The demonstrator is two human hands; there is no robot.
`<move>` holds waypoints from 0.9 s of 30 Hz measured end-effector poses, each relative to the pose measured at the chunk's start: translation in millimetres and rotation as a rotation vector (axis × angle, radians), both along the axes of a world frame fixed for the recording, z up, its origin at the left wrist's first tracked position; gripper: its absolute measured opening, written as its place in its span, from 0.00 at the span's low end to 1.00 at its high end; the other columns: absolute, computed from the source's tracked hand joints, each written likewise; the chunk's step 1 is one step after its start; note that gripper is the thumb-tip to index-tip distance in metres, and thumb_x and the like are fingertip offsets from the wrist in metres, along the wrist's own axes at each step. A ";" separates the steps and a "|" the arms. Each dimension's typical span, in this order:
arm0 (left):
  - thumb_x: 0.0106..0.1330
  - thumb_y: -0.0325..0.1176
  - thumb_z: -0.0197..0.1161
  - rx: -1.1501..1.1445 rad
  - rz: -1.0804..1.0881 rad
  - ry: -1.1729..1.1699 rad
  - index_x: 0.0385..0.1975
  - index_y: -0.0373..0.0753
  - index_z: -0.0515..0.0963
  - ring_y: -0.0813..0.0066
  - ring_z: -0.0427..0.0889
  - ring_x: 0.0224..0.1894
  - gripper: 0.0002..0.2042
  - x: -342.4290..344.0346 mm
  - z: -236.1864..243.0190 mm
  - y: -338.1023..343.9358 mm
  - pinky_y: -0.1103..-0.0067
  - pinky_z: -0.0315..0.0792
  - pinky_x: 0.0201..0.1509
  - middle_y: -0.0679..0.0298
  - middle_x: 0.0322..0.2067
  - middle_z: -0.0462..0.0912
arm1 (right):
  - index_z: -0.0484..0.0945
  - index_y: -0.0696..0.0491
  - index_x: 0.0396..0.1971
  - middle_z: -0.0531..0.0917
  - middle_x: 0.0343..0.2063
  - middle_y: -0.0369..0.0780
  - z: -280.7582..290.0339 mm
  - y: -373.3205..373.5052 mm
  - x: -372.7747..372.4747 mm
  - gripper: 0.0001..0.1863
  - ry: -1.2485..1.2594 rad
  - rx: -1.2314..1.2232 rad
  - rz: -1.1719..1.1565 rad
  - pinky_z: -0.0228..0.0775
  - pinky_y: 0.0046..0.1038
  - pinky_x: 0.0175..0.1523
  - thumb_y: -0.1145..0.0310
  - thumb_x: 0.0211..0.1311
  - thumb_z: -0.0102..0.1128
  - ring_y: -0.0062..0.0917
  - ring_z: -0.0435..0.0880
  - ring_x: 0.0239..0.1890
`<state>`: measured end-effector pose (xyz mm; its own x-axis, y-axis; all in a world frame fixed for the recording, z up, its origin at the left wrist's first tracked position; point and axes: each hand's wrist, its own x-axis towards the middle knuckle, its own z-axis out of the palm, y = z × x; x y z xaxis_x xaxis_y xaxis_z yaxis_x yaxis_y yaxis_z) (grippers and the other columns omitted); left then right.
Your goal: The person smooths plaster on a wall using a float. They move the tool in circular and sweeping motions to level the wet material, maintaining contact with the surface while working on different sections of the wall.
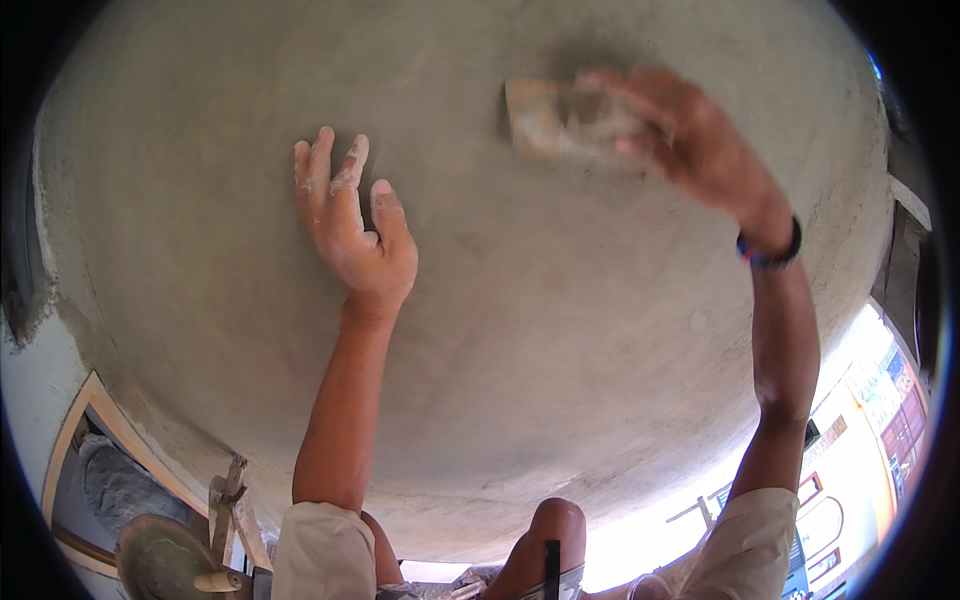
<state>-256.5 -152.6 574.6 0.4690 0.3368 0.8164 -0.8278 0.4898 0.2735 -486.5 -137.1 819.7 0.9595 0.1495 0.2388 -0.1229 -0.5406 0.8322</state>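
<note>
Grey, freshly plastered wall (560, 330) is filling nearly the whole frame, its surface bulging toward the rim under the fisheye lens and looking damp and faintly streaked. At upper right the right hand (690, 135) is grasping a small rectangular float (555, 120) — a pale, plaster-smeared block, blurred by motion — and is pressing its face against the wall; a darker, wetter patch is showing around and just above the block. A dark wristband (770, 250) is sitting on that wrist. At upper left of centre the left hand (355, 225) is lying flat on the plaster, fingers spread and holding nothing, its fingertips whitened with dried material; it appears to be serving as a brace. The step in hand, judged from the blur and the wet patch, is the rubbing or floating of the surface in the upper area of the wall. What the next move calls for is, by the same judgement, even pressure with the float kept flat — a tilted edge would be scoring the soft coat. Along the lower edge of the frame both rolled sleeves and a bent knee (550, 530) are showing; at lower left a framed opening (90, 450) and a plaster-caked round pan (160, 560) with a tool handle are lying well apart from both hands.
</note>
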 end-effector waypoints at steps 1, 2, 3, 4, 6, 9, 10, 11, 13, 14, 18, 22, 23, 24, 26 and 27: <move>0.63 0.22 0.54 0.000 -0.007 0.000 0.54 0.30 0.75 0.41 0.56 0.71 0.18 -1.6 1.2 3.1 0.53 0.55 0.70 0.48 0.63 0.68 | 0.72 0.49 0.63 0.83 0.39 0.41 -21.8 0.9 -9.7 0.28 0.022 -0.002 -0.044 0.70 0.36 0.51 0.62 0.61 0.63 0.32 0.80 0.42; 0.63 0.22 0.54 0.006 -0.002 -0.003 0.54 0.30 0.75 0.42 0.56 0.71 0.18 -0.8 0.2 4.6 0.54 0.56 0.70 0.49 0.63 0.69 | 0.72 0.49 0.62 0.82 0.37 0.40 -47.0 0.4 -21.5 0.29 0.042 0.002 -0.077 0.68 0.37 0.52 0.62 0.60 0.63 0.33 0.79 0.42; 0.63 0.22 0.54 -0.001 0.005 -0.009 0.54 0.31 0.75 0.42 0.56 0.71 0.18 1.3 -0.1 4.1 0.54 0.56 0.70 0.49 0.63 0.69 | 0.72 0.48 0.62 0.83 0.38 0.40 -69.8 5.3 -33.1 0.28 0.065 0.064 -0.173 0.67 0.38 0.54 0.63 0.60 0.63 0.33 0.79 0.43; 0.63 0.22 0.54 -0.006 0.010 -0.013 0.53 0.31 0.75 0.42 0.56 0.71 0.18 2.1 -0.3 1.2 0.54 0.55 0.70 0.49 0.63 0.69 | 0.73 0.48 0.61 0.83 0.39 0.40 -88.1 10.3 -45.4 0.27 0.091 0.126 -0.273 0.65 0.39 0.55 0.63 0.60 0.63 0.33 0.79 0.45; 0.63 0.22 0.54 -0.006 0.016 -0.009 0.53 0.31 0.75 0.42 0.57 0.71 0.17 0.4 0.6 1.7 0.54 0.55 0.70 0.49 0.63 0.69 | 0.75 0.47 0.59 0.84 0.38 0.38 -108.6 23.1 -68.3 0.26 0.157 0.275 -0.357 0.66 0.35 0.49 0.65 0.59 0.63 0.32 0.79 0.43; 0.64 0.22 0.53 0.006 0.045 -0.002 0.53 0.31 0.76 0.42 0.57 0.71 0.17 -0.5 3.5 0.8 0.55 0.56 0.70 0.49 0.63 0.70 | 0.76 0.47 0.58 0.83 0.36 0.36 -88.9 25.5 -81.0 0.26 0.090 0.145 -0.232 0.65 0.33 0.46 0.69 0.56 0.65 0.31 0.78 0.40; 0.64 0.22 0.53 0.008 0.050 -0.002 0.53 0.31 0.76 0.42 0.57 0.71 0.17 -2.7 2.8 -2.3 0.55 0.56 0.70 0.49 0.63 0.70 | 0.76 0.47 0.58 0.83 0.35 0.36 -75.6 23.5 -83.0 0.27 0.044 0.050 -0.154 0.65 0.33 0.46 0.70 0.55 0.66 0.30 0.77 0.40; 0.64 0.23 0.53 0.010 0.052 0.001 0.53 0.31 0.76 0.42 0.57 0.70 0.17 -2.2 2.2 -1.1 0.55 0.56 0.69 0.49 0.63 0.70 | 0.76 0.47 0.58 0.83 0.36 0.35 -57.1 25.7 -77.2 0.27 -0.022 0.008 -0.133 0.65 0.32 0.45 0.72 0.54 0.65 0.30 0.77 0.40; 0.64 0.23 0.53 0.000 0.034 0.006 0.53 0.31 0.76 0.42 0.57 0.71 0.16 0.4 1.0 1.3 0.55 0.57 0.69 0.49 0.63 0.70 | 0.76 0.50 0.58 0.83 0.41 0.38 -22.1 27.0 -60.4 0.27 -0.122 -0.020 -0.153 0.66 0.34 0.50 0.74 0.54 0.65 0.31 0.78 0.44; 0.65 0.23 0.53 -0.010 0.022 0.007 0.52 0.31 0.76 0.42 0.57 0.71 0.16 0.2 1.3 0.1 0.55 0.57 0.69 0.49 0.63 0.70 | 0.75 0.52 0.58 0.83 0.46 0.40 -12.6 27.3 -51.2 0.27 -0.158 -0.013 -0.200 0.66 0.36 0.55 0.74 0.55 0.65 0.33 0.78 0.46; 0.65 0.22 0.52 -0.014 0.006 -0.025 0.53 0.31 0.76 0.42 0.57 0.71 0.16 2.3 1.4 -3.7 0.55 0.57 0.69 0.49 0.63 0.70 | 0.74 0.48 0.61 0.82 0.39 0.38 -40.1 -5.3 -40.0 0.31 -0.142 -0.101 -0.075 0.66 0.34 0.46 0.78 0.53 0.62 0.33 0.77 0.42; 0.66 0.23 0.52 0.015 0.036 -0.017 0.52 0.31 0.75 0.41 0.57 0.70 0.15 -0.6 -0.9 0.5 0.54 0.57 0.69 0.49 0.63 0.70 | 0.73 0.51 0.60 0.82 0.41 0.41 -121.3 -0.6 -69.7 0.27 -0.052 0.018 -0.189 0.66 0.36 0.46 0.71 0.59 0.62 0.34 0.77 0.44; 0.66 0.23 0.52 0.016 0.048 -0.023 0.52 0.31 0.75 0.41 0.57 0.70 0.15 1.4 0.2 0.5 0.54 0.57 0.69 0.49 0.63 0.70 | 0.74 0.52 0.60 0.82 0.43 0.42 -125.7 5.8 -74.9 0.26 -0.033 0.103 -0.205 0.66 0.36 0.46 0.69 0.60 0.62 0.34 0.77 0.44; 0.66 0.23 0.52 0.019 0.053 -0.023 0.52 0.31 0.76 0.41 0.57 0.71 0.15 2.9 0.6 0.5 0.54 0.57 0.69 0.50 0.63 0.70 | 0.74 0.53 0.59 0.82 0.44 0.42 -125.3 9.3 -78.8 0.25 -0.013 0.189 -0.218 0.66 0.36 0.46 0.68 0.61 0.62 0.33 0.77 0.45; 0.66 0.23 0.52 0.020 0.051 -0.019 0.52 0.32 0.76 0.42 0.57 0.71 0.15 -0.7 3.0 0.6 0.55 0.57 0.69 0.50 0.63 0.70 | 0.73 0.57 0.59 0.81 0.52 0.46 -77.6 -4.7 -90.8 0.25 -0.163 0.097 0.053 0.69 0.36 0.45 0.62 0.65 0.62 0.31 0.80 0.43; 0.66 0.23 0.52 0.007 0.038 -0.016 0.52 0.32 0.76 0.42 0.56 0.71 0.15 -2.7 1.8 -3.0 0.55 0.57 0.69 0.50 0.63 0.70 | 0.73 0.56 0.59 0.84 0.46 0.46 -50.1 4.1 -85.2 0.26 -0.435 0.282 0.024 0.73 0.37 0.45 0.60 0.66 0.62 0.33 0.83 0.42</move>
<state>-259.2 -155.6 576.4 0.4430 0.3482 0.8262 -0.8502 0.4556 0.2638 -571.6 -133.0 769.6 0.7596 0.0426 0.6490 -0.4100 -0.7432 0.5287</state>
